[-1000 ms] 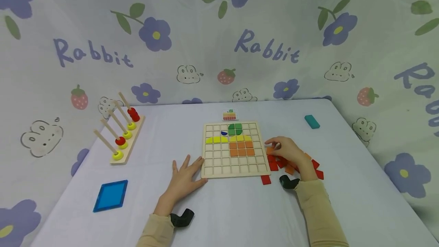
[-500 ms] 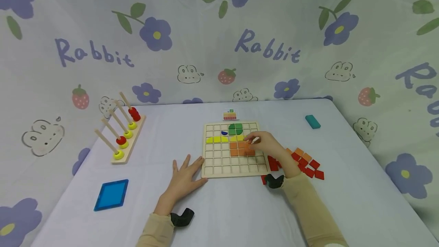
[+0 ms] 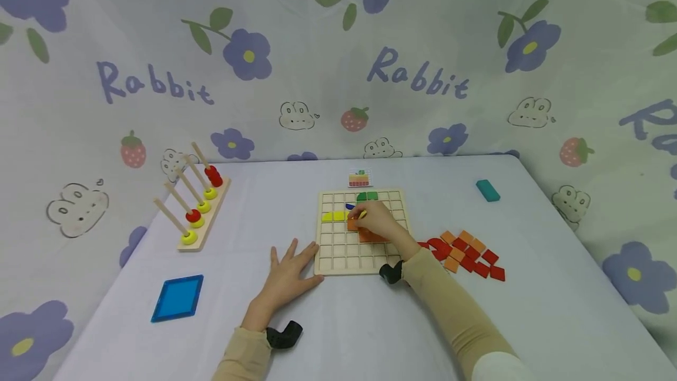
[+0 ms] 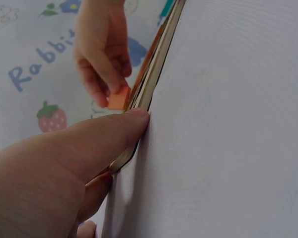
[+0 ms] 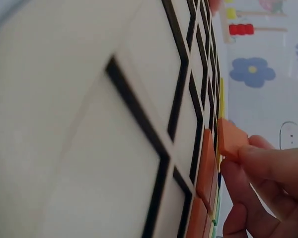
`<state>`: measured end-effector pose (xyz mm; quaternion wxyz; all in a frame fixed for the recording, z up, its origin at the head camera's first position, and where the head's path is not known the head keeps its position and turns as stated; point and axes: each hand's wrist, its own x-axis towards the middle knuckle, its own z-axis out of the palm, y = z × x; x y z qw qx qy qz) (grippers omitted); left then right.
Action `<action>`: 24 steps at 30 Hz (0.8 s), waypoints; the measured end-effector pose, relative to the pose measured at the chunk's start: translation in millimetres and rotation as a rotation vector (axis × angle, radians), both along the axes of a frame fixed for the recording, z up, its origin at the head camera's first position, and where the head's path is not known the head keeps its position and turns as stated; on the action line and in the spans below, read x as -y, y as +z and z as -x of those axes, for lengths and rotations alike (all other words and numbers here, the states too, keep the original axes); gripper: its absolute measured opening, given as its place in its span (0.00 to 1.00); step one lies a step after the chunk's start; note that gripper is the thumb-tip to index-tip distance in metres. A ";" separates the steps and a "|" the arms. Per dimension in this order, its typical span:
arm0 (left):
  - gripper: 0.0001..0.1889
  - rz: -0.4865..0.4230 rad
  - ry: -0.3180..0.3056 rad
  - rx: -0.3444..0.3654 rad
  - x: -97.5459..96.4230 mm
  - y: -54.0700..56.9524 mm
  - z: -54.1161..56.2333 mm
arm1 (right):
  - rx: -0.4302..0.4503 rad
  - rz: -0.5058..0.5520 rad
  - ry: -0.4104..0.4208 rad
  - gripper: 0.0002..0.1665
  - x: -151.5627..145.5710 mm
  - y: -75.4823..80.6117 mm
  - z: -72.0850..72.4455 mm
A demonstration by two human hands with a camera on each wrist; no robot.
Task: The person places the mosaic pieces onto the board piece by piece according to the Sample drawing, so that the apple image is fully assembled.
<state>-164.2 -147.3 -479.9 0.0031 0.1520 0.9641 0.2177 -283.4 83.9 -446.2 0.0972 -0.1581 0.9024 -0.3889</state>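
A wooden grid board (image 3: 331, 263) lies on the white table. On it are yellow pieces (image 3: 333, 216), green pieces (image 3: 372, 196), a blue piece (image 3: 349, 207) and orange square tiles (image 3: 372, 237), partly covered by my right hand (image 3: 376, 219). That hand pinches an orange square tile (image 5: 231, 139) between thumb and fingers, close over the board, just left of the orange tiles set there. My left hand (image 3: 285, 278) rests with fingers spread at the board's left edge; in the left wrist view its thumb (image 4: 109, 136) touches the board's side.
Loose red and orange tiles (image 3: 468, 251) lie right of the board. A small picture card (image 3: 359, 179) is behind it. A teal block (image 3: 488, 190) sits at back right. On the left stand a bead-and-peg counter (image 3: 214, 210) and a blue square tray (image 3: 178, 298).
My right hand has moved left from the loose tiles to over the board, carrying an orange tile. The left hand stays at the board's edge. The head view has shifted slightly.
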 end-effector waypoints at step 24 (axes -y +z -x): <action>0.36 0.006 0.001 -0.008 -1.7 -0.4 -0.2 | -0.317 -0.487 0.154 0.15 3.1 -3.6 -13.8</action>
